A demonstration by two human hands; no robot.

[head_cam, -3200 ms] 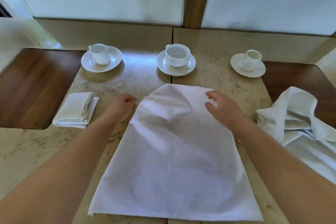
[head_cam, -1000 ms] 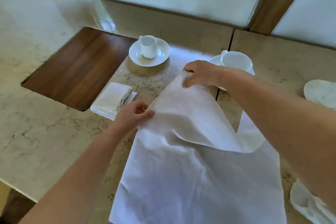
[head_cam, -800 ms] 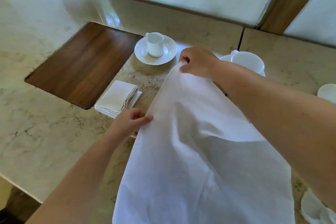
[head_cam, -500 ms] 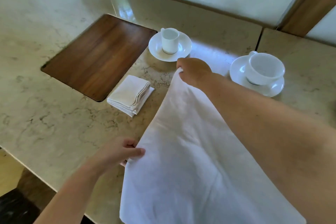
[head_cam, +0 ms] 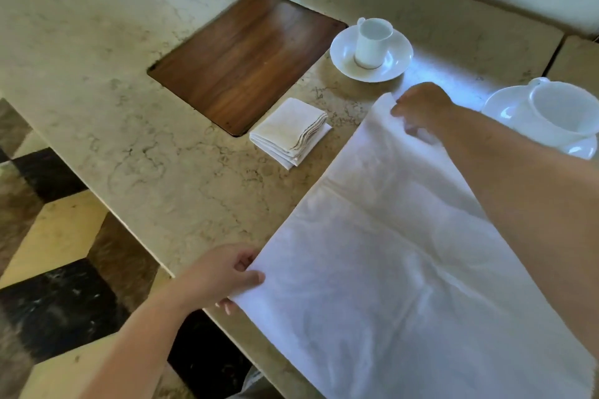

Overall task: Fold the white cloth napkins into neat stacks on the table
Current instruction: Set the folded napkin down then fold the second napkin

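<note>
Left hand [head_cam: 223, 275] pinches the napkin [head_cam: 405, 269] at its near corner; right hand [head_cam: 421, 107] apparently clamps the far corner. Folded stack [head_cam: 291, 133] lies just beside.

Marble table [head_cam: 136, 152]: spread napkin [head_cam: 405, 269], folded stack [head_cam: 290, 131], two saucers.

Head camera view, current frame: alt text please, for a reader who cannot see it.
Both hands pinch corners of a large white napkin on a marble table: left hand near, right hand far. A folded napkin stack lies beside a wooden inlay, near two cups on saucers.
</note>
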